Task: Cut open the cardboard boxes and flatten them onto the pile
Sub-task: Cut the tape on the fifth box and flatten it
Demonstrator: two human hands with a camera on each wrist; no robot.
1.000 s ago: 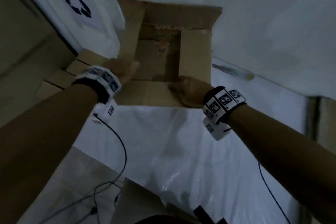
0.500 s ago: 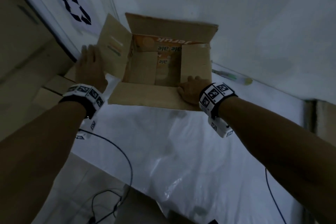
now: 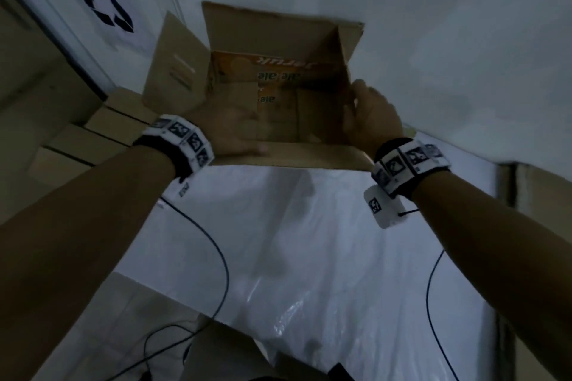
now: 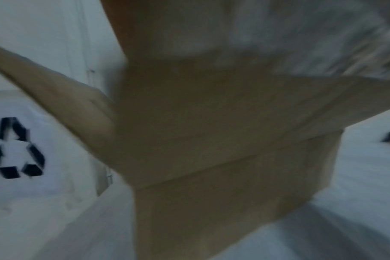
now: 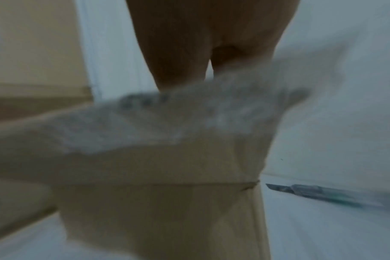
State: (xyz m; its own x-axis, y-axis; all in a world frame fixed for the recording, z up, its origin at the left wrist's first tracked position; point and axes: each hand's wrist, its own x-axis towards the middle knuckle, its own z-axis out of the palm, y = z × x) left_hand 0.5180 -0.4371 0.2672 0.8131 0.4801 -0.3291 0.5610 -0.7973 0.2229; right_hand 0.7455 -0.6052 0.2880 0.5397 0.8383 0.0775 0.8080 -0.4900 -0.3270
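1. Head view: an open cardboard box (image 3: 278, 86) stands on a white plastic-covered surface (image 3: 294, 241), against a white wall (image 3: 448, 25). Its flaps are spread; orange print with inverted lettering shows inside.
2. Head view: the left hand (image 3: 229, 130) lies at the box's near-left corner, palm on the near flap, fingers reaching into the opening. It is blurred, so whether the fingers are straight or curled cannot be told.
3. Head view: the right hand (image 3: 371, 114) grips the box's right wall near its near corner, thumb inside and fingers outside the wall.
4. Head view only: both wrists carry bands with black-and-white markers (image 3: 185, 139), and thin cables (image 3: 216, 257) trail over the surface.
5. Left wrist view, blurred: the box (image 4: 211, 140) is seen from outside and low down, filling the centre; the hand itself is not distinguishable from the cardboard.
6. Right wrist view, blurred: the hand (image 5: 200, 44) enters from the top above a flap of the box (image 5: 167, 193). This view alone shows a utility knife (image 5: 323, 193) lying on the surface just right of the box.
7. Room: a black recycling symbol (image 3: 102, 6) is printed on a white panel at upper left, also visible in the left wrist view (image 4: 16, 149).
8. Below that panel, left of the box, lies a pile of flattened cardboard (image 3: 93, 139).
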